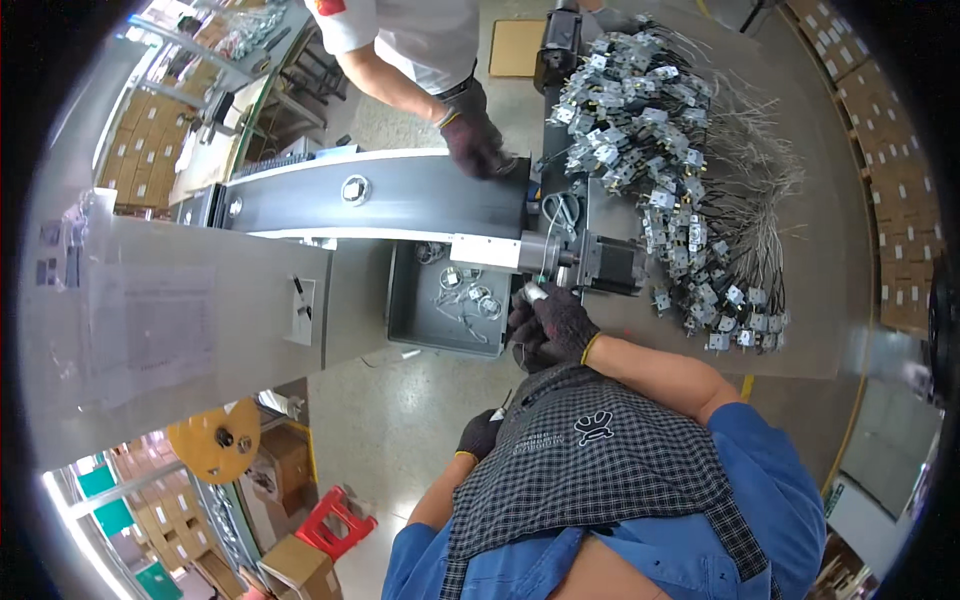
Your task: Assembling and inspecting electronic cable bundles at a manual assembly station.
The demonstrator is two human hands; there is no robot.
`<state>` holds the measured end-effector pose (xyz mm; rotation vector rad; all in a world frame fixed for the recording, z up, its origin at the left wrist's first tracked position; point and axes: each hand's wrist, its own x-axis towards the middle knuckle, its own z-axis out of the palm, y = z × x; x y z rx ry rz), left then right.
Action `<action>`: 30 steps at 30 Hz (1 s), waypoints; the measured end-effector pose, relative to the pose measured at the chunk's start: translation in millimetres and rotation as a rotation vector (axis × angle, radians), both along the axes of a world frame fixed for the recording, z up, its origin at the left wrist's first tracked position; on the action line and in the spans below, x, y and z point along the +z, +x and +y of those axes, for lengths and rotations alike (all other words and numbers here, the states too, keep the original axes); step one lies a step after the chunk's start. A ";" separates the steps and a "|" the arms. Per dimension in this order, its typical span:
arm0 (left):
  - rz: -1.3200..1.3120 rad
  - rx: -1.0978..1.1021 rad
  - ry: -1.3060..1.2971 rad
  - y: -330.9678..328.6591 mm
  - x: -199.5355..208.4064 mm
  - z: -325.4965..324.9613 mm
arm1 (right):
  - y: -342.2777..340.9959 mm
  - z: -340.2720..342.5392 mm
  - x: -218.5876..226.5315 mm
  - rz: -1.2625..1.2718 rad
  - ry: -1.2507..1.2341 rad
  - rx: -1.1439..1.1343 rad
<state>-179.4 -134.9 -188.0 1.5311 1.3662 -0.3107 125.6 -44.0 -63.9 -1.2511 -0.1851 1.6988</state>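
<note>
My right hand, in a dark knitted glove, is at the right edge of a grey plastic bin. Its fingers are curled, with a small white piece at their tips that is too small to name. My left hand, gloved alike, is low beside my checked apron. Its fingers are closed around a thin dark item, whose kind I cannot make out. In the bin are several coiled wire leads with small pale ends. Just beyond my right hand is a black motor.
A dark conveyor belt carries coiled leads with white parts. Across it, a co-worker's gloved hand hovers at its right end. Scissors lie near the motor. Metal box-shaped parts with wires are heaped at right. A red stool stands lower left.
</note>
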 end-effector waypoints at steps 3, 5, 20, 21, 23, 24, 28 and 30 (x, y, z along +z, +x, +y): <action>-0.018 0.048 -0.043 -29.5 -18.1 -24.2 | -5.1 -11.8 0.3 0.016 -0.211 0.210; -0.019 -0.004 0.009 -46.6 -21.3 -38.4 | -4.3 -21.8 -17.6 0.068 -0.219 0.266; 0.156 0.009 -0.003 -14.4 -79.4 -22.3 | 5.6 -26.8 -17.1 -0.088 -0.167 0.461; 0.159 0.014 0.008 -19.0 -90.6 -23.0 | 1.9 -24.8 -19.6 -0.089 -0.155 0.465; -0.016 0.087 0.062 13.0 -85.5 -6.0 | 5.5 -25.5 -35.0 -0.107 -0.118 0.395; -0.083 0.142 0.067 23.5 -86.7 3.2 | 1.1 -20.0 -10.1 -0.323 -0.036 0.441; -0.436 0.256 0.141 76.9 -70.1 45.4 | -4.3 -25.3 -37.9 -0.505 0.146 0.293; -0.537 0.259 0.242 98.5 -60.7 58.5 | 2.5 -27.3 -50.6 -1.109 0.619 0.111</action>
